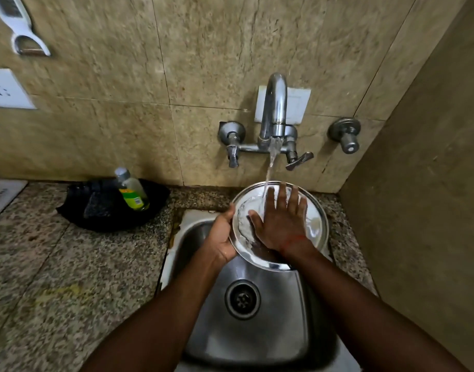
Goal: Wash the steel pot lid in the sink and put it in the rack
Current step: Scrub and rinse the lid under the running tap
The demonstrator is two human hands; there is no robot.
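Observation:
The round steel pot lid (315, 224) is held tilted over the back of the steel sink (257, 336), under the running tap (274, 111). Water falls from the spout onto the lid's upper left part. My left hand (221, 234) grips the lid's left rim, thumb over the edge. My right hand (281, 224) lies flat on the lid's inner face with its fingers spread, pointing toward the wall. The rack is not in view.
A black tray (77, 210) with a dish-soap bottle (132, 191) and a dark scrubber (97, 205) sits on the granite counter (69, 277) left of the sink. Tiled walls close off the back and the right. The drain (242, 299) is uncovered.

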